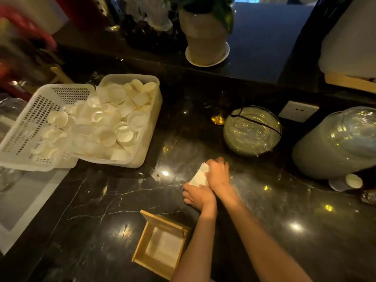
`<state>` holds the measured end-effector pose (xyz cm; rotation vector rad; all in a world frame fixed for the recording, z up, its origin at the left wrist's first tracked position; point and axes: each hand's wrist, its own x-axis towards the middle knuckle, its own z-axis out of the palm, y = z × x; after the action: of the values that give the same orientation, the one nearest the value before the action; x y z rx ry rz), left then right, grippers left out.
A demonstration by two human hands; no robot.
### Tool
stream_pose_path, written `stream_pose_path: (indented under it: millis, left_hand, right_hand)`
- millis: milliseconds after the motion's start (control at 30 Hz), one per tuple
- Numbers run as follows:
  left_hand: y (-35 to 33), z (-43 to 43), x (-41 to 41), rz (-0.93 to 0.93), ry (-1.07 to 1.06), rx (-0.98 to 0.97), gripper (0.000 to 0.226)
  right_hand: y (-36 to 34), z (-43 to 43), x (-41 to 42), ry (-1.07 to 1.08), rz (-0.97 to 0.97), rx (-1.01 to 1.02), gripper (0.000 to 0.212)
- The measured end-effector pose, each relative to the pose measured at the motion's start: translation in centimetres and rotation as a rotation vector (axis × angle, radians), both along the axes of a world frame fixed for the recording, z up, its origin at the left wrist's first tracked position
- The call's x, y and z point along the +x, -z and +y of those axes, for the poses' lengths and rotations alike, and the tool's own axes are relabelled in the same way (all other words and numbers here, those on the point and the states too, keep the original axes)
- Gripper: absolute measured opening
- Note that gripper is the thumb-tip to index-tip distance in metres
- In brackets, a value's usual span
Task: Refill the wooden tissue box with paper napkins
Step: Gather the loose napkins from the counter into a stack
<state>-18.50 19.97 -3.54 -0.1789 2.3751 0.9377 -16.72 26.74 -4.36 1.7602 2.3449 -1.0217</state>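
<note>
A white stack of paper napkins (199, 177) lies on the black marble counter (101, 200), tilted on a diagonal. My right hand (218, 174) grips its far right side. My left hand (198, 197) presses on its near end, fingers curled over the edge. Most of the stack is hidden under both hands. The open wooden tissue box (142, 244) stands near the front edge, below my left forearm, with white napkins (165, 248) lying flat inside.
Two white plastic bins (142, 151) with several paper cups sit at the left. A round glass bowl (252, 131) and a large glass jar (335, 143) stand to the right. A potted plant (206, 37) sits on the raised ledge behind.
</note>
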Motion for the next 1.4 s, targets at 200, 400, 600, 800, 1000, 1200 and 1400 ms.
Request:
stream_pose_path:
  millis: [200,400,600,800,1000,1200,1400]
  left_hand:
    - [0.3,-0.1,-0.7,-0.05,0.072,0.014,0.055]
    - [1.5,-3.0,-0.7,-0.053,0.309,0.014,0.052]
    - [0.2,-9.0,1.9,-0.121,0.809,0.17,0.033]
    - [-1.6,-16.2,4.1,-0.127,1.109,0.478,0.028]
    - [-2.1,-21.8,4.2,-0.088,1.25,0.516,0.021]
    - [-3.1,-24.5,4.0,-0.015,1.247,0.531,0.032]
    - [-3.9,-25.3,3.4,0.112,1.26,0.59,0.022]
  right_hand:
    - [-0.3,0.0,0.7,0.144,-0.089,-0.094,0.041]
    - [-1.3,-2.5,5.4,0.257,0.146,-0.28,0.018]
    - [-1.2,-10.7,14.0,0.483,0.452,-0.277,0.035]
    - [-3.6,-20.5,19.1,0.549,0.605,-0.152,0.03]
    - [-3.1,-27.9,20.4,0.623,0.508,-0.101,0.037]
    - [-2.7,-30.9,20.1,0.659,0.537,-0.007,0.018]
    - [-3.9,-31.7,19.2,0.659,0.578,0.06,0.025]
